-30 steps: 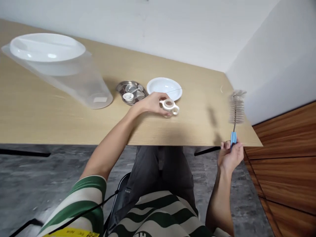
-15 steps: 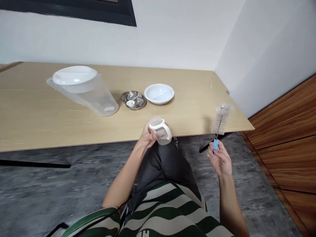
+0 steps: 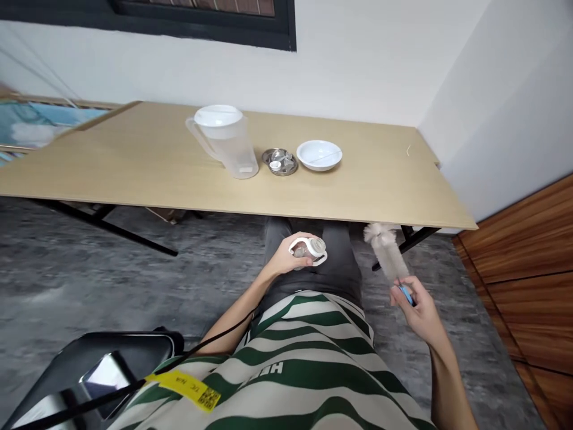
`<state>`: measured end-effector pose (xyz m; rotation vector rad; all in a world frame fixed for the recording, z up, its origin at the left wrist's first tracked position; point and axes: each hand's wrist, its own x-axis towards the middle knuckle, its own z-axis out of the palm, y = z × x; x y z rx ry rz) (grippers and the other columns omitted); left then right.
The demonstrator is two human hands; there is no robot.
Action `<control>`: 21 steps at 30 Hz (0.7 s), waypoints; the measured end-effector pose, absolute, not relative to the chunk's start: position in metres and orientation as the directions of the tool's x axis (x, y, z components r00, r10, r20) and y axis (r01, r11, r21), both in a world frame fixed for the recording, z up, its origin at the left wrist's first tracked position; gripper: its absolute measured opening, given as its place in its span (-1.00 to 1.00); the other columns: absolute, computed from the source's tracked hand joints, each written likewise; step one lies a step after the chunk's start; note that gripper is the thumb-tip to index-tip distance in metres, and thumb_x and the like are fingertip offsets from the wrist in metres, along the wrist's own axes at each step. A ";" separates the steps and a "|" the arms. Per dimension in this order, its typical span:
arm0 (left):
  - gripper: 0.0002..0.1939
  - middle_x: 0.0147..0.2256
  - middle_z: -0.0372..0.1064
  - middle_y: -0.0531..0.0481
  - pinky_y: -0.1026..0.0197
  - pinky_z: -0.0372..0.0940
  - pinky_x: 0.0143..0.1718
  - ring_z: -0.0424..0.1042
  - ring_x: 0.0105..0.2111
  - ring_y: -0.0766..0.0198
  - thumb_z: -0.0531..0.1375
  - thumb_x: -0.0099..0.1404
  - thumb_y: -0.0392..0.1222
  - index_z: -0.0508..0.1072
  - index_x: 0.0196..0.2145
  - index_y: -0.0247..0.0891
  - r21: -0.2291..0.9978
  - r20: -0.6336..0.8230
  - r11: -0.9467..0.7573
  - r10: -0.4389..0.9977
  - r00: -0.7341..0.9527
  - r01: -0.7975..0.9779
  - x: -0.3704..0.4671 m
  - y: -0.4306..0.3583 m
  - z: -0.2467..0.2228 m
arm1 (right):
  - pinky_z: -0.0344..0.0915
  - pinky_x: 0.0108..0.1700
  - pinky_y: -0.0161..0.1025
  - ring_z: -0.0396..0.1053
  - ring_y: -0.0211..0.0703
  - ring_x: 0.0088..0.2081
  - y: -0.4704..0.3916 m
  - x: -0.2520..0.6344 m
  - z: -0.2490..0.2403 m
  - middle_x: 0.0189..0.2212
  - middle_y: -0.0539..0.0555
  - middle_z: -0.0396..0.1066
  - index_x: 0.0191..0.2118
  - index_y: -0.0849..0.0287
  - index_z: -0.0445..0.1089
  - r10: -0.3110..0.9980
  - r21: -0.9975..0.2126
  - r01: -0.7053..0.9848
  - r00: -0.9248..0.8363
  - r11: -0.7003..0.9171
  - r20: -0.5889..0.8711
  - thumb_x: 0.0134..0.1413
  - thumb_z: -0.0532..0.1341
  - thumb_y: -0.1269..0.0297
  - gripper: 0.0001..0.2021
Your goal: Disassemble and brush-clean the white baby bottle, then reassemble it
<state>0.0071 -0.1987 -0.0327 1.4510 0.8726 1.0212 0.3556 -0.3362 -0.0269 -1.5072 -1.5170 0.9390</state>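
Note:
My left hand (image 3: 286, 258) is wrapped round a small clear bottle (image 3: 317, 245) with white handles, held above my lap and tilted to the right. Off to the right, my right hand (image 3: 416, 301) grips the blue handle of a bottle brush (image 3: 388, 254), its pale bristles pointing up and left, short of the table edge. On the table stand a large translucent pitcher (image 3: 233, 146) with a white lid, a round metal tray (image 3: 283, 170) bearing small clear and white parts, and a white bowl (image 3: 319, 156) with a thin line across it.
The wooden table (image 3: 380, 191) spans the view, against a white wall. Dark metal legs show beneath it. Wooden panels (image 3: 528, 251) are at the right. A black chair (image 3: 58, 364) with a phone-like object is at the lower left, and a cable with a yellow tag crosses my shirt.
The view has shifted left and shows more floor and the chair. The bottle has turned and come closer to my body. The brush now leans left and has left the space over the table.

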 end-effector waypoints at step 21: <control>-0.51 -0.16 0.55 -0.12 0.17 0.40 -0.18 0.53 -0.22 0.15 0.38 0.03 -0.12 0.56 -0.04 -0.17 0.677 0.377 -0.677 0.656 0.653 0.289 -0.022 -0.242 0.006 | -0.17 -0.52 -0.23 0.17 -0.26 -0.60 -0.345 0.321 0.047 -0.47 0.09 0.44 -0.12 0.09 0.52 0.862 -0.178 0.844 -0.502 0.505 0.069 0.40 -0.05 0.23 -0.63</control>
